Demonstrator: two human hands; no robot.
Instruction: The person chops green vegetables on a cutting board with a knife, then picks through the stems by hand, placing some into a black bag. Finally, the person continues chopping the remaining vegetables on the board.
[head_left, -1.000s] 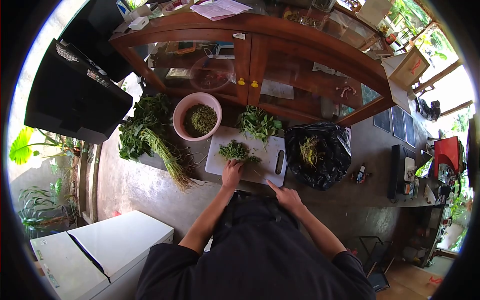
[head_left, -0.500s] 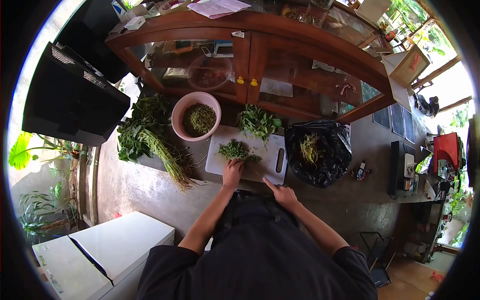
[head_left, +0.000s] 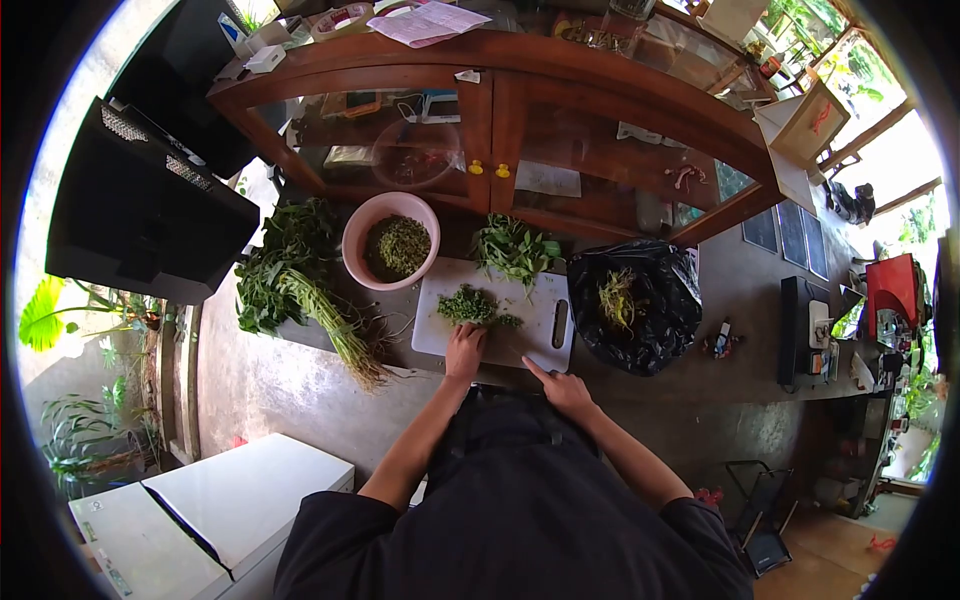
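Note:
A white cutting board (head_left: 432,330) lies before me, with a pile of chopped greens (head_left: 466,303) on its middle. My left hand (head_left: 465,350) rests at the near edge of that pile, fingers curled and pressed onto the greens. At the board's near right edge, my right hand (head_left: 566,389) is closed with its index finger stretched forward, as around a knife; the blade is hardly discernible against the board. Leafy sprigs (head_left: 515,248) lie across the board's far edge. Left of the board stands a pink bowl (head_left: 350,240) containing chopped greens.
A bundle of long-stemmed greens with roots (head_left: 325,310) lies at the left. To the right, a black plastic bag (head_left: 650,345) holds yellowish trimmings (head_left: 620,298). Behind the board stands a wooden glass-door cabinet (head_left: 490,130). A white chest (head_left: 240,500) is at lower left.
The view has shifted slightly. Both hands keep nearly the same places, the left on the greens and the right at the board's near edge.

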